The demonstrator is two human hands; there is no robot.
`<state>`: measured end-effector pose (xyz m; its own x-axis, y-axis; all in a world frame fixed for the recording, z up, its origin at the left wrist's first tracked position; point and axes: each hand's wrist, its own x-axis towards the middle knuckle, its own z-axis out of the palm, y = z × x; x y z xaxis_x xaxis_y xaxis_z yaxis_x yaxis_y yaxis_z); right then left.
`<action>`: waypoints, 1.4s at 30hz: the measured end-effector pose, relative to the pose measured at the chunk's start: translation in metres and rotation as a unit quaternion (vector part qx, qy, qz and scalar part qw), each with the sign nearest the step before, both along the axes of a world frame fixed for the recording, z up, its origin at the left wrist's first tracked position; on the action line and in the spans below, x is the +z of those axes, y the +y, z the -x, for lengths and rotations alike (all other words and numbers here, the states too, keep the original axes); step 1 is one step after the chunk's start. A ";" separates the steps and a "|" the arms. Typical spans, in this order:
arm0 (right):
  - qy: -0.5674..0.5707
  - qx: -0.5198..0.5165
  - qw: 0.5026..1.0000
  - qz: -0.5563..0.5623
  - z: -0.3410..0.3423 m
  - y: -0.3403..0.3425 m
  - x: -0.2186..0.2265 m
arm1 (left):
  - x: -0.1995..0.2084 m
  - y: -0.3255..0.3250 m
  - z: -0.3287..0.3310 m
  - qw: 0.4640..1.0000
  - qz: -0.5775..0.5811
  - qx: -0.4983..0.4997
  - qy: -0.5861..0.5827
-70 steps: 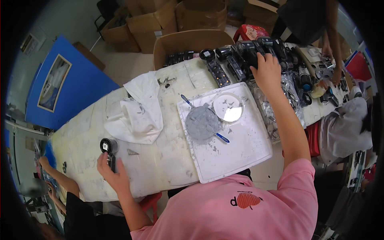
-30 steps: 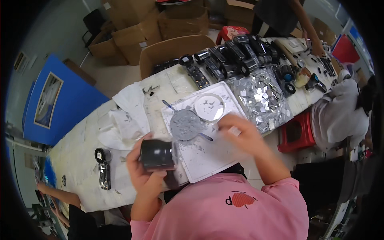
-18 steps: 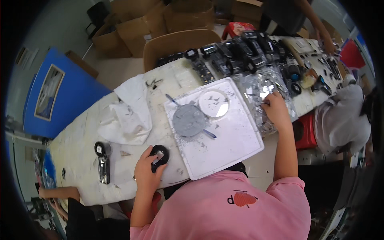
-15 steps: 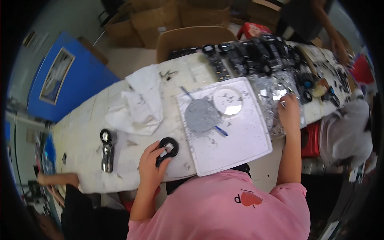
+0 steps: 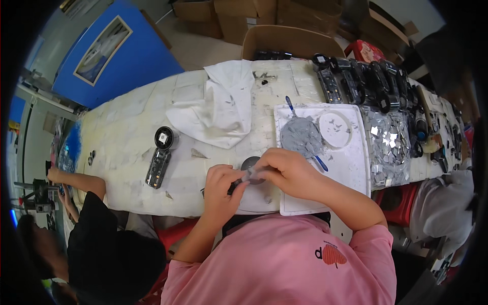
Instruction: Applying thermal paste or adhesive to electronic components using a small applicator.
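My left hand (image 5: 221, 192) holds a black device with a round head (image 5: 250, 163) just above the table's near edge. My right hand (image 5: 288, 172) has its fingertips pinched together at that device, partly covering it; what they hold is blurred. To the right lies a white tray (image 5: 330, 188), bearing a round mass of grey paste (image 5: 301, 137) with blue-handled tools and a white ring-shaped dish (image 5: 349, 130). Past the tray is a clear plastic bag (image 5: 389, 157) with small shiny square plates. A second black device (image 5: 159, 163), with a pale square in its round head, lies to my left.
A crumpled white cloth (image 5: 223, 114) lies on the table (image 5: 127, 137) behind my hands. Several black devices (image 5: 366, 81) are crowded at the back right. A large cardboard box (image 5: 290, 40) stands beyond the far edge. A co-worker in black (image 5: 112, 249) sits at the left.
My right hand has left the bag of shiny plates and come left to the device in my left hand. The view has shifted, and the co-worker's head has come further in.
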<state>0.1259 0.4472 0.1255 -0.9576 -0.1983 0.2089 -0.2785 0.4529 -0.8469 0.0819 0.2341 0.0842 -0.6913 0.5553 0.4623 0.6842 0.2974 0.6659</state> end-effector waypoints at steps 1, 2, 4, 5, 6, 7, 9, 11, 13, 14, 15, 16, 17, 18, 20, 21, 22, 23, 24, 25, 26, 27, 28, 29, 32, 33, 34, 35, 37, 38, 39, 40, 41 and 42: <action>-0.001 0.005 1.000 0.000 0.000 -0.002 0.002 | 0.009 0.002 -0.005 1.000 -0.009 0.019 0.004; -0.074 0.013 0.994 0.075 -0.001 -0.005 0.006 | 0.014 0.003 -0.008 0.999 -0.019 0.037 0.007; -0.148 0.021 0.978 0.147 -0.005 -0.008 0.007 | 0.012 0.004 -0.010 0.999 -0.050 0.018 0.008; -0.201 0.007 0.954 0.223 -0.008 -0.009 0.005 | 0.010 0.006 -0.011 0.997 -0.074 -0.006 0.015; -0.252 -0.009 0.921 0.297 -0.013 -0.009 0.002 | 0.009 0.009 -0.012 0.994 -0.098 -0.031 0.022; -0.253 -0.012 0.921 0.296 -0.017 -0.008 -0.002 | 0.009 0.013 -0.011 0.994 -0.100 -0.033 0.020; -0.220 -0.058 0.926 0.300 -0.030 -0.002 -0.010 | 0.013 0.021 -0.012 0.997 -0.047 -0.065 0.019; -0.197 -0.069 0.937 0.279 -0.043 0.003 -0.013 | 0.009 0.031 -0.018 0.995 -0.042 -0.083 0.043; -0.172 -0.083 0.953 0.234 -0.055 0.013 -0.015 | 0.008 0.040 -0.021 0.989 -0.027 -0.117 0.084; -0.174 -0.086 0.953 0.234 -0.060 0.019 -0.012 | 0.009 0.042 -0.023 0.989 -0.028 -0.119 0.081; -0.165 -0.098 0.967 0.168 -0.065 0.024 -0.006 | 0.010 0.043 -0.024 0.987 -0.028 -0.134 0.083; -0.156 -0.109 0.976 0.102 -0.070 0.029 -0.001 | 0.011 0.044 -0.024 0.985 -0.028 -0.149 0.085; -0.157 -0.110 0.976 0.103 -0.074 0.033 0.001 | 0.014 0.042 -0.024 0.985 -0.027 -0.150 0.084; -0.156 -0.126 0.980 0.011 -0.079 0.036 0.004 | 0.018 0.038 -0.022 0.989 -0.009 -0.100 0.111; -0.133 -0.165 0.972 -0.105 -0.087 0.039 0.004 | 0.020 0.029 -0.015 0.992 0.019 -0.014 0.126; -0.133 -0.166 0.972 -0.105 -0.087 0.040 0.004 | 0.023 0.027 -0.011 0.992 0.046 0.012 0.117; -0.120 -0.171 0.970 -0.121 -0.086 0.041 0.004 | 0.026 0.025 -0.007 0.990 0.074 0.041 0.109; -0.106 -0.176 0.969 -0.137 -0.084 0.041 0.004 | 0.021 0.020 -0.001 0.993 0.068 0.025 0.095; -0.105 -0.174 0.970 -0.136 -0.080 0.040 0.005 | 0.013 0.013 0.001 0.997 0.064 0.012 0.050; -0.065 -0.149 0.979 -0.124 -0.072 0.037 0.006 | 0.009 0.008 0.001 0.998 0.058 -0.003 0.005; -0.025 -0.125 0.986 -0.112 -0.063 0.033 0.007 | 0.010 0.007 -0.001 0.999 0.037 0.006 -0.004; -0.024 -0.123 0.986 -0.110 -0.053 0.027 0.007 | 0.010 0.008 -0.001 0.999 0.038 0.007 -0.002; -0.021 -0.102 0.992 -0.071 -0.042 0.020 0.007 | 0.010 0.009 0.000 1.000 0.018 0.011 -0.009; -0.017 -0.080 0.996 -0.031 -0.031 0.013 0.007 | 0.010 0.009 0.001 1.000 -0.002 0.016 -0.014; 0.006 -0.048 0.998 -0.027 0.000 -0.001 -0.001 | 0.006 0.006 0.007 1.000 0.002 -0.029 -0.013; -0.033 -0.042 0.997 -0.050 0.006 -0.005 0.002 | 0.005 0.003 0.005 0.999 0.018 -0.032 -0.007; -0.032 -0.040 0.997 -0.050 0.010 -0.005 0.001 | 0.003 0.001 0.002 0.999 0.018 -0.030 -0.006; -0.034 0.001 0.996 -0.083 0.014 -0.004 -0.001 | 0.000 0.000 -0.003 1.000 0.011 -0.015 -0.012; -0.038 0.041 0.992 -0.116 0.017 -0.008 0.000 | -0.005 0.000 -0.007 1.000 0.005 -0.002 -0.019; -0.049 0.022 0.988 -0.142 0.015 -0.012 0.004 | -0.007 0.001 -0.008 1.000 -0.008 0.006 -0.011; -0.062 0.002 0.984 -0.169 0.012 -0.014 0.006 | -0.008 0.001 -0.009 1.000 -0.020 0.013 -0.004; -0.064 -0.003 0.983 -0.170 0.007 -0.014 0.002 | -0.008 0.002 -0.010 1.000 -0.022 0.008 -0.005; 0.017 0.009 0.976 -0.216 0.000 -0.014 -0.006 | -0.008 0.003 -0.009 1.000 -0.022 0.017 -0.007; 0.097 0.020 0.960 -0.261 -0.007 -0.014 -0.010 | -0.008 0.003 -0.009 0.999 -0.022 0.025 -0.010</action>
<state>0.1332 0.4335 0.1155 -0.8999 -0.3607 0.2451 -0.4347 0.7866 -0.4385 0.0909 0.2375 0.0762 -0.7274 0.4984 0.4717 0.6556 0.3015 0.6924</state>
